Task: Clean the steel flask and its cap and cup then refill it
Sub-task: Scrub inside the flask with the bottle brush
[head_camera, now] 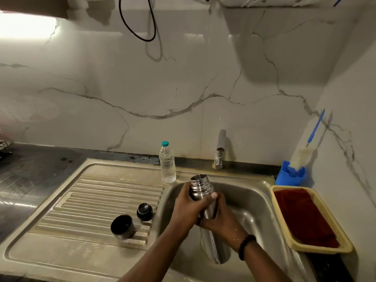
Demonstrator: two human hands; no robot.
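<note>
The steel flask (200, 187) is open at the top and tilted over the sink basin (256, 202), its lower body (215, 247) pointing toward me. My left hand (188, 204) wraps its upper part just under the threaded neck. My right hand (222, 212) grips the middle from the right side. The black cap (144, 211) stands on the ribbed drainboard (97, 202). The steel cup (122, 226), dark inside, lies beside it, slightly nearer to me.
A plastic water bottle (167, 162) with a teal lid stands behind the basin. The tap (220, 148) is off. A blue holder (290, 174) with a bottle brush (303, 155) sits back right. A yellow basket (345, 244) holds a red cloth (303, 216).
</note>
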